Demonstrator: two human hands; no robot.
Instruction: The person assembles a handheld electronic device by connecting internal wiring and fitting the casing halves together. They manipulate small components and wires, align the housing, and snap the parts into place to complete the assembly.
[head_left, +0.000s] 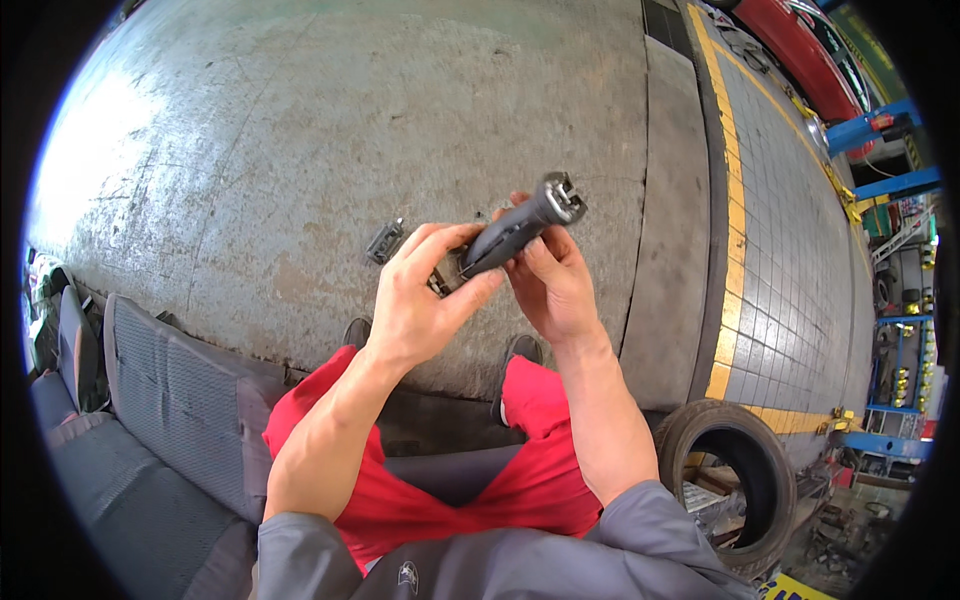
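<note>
A dark grey plastic housing, perhaps an electric shaver body (504, 237), is held up in front of me, tilted, its end with metal parts pointing to the upper right. My left hand (427, 292) grips its lower end, fingers over the far side and thumb beneath. Near the metal end, my right hand (553, 281) holds it with the thumb and fingers. Between the hands, some inner parts show at the lower end, partly hidden by my left fingers. A small dark part (386, 241) appears just beyond my left hand; whether it lies on the floor is unclear.
Concrete floor (300, 150) stretches ahead. Grey fabric vehicle seats (180, 397) stand at the left. A tyre (776, 480) stands at the lower right, near assorted metal parts. Beyond a yellow-edged tiled strip (787, 300) are blue lift arms (892, 184) and a red car (799, 52).
</note>
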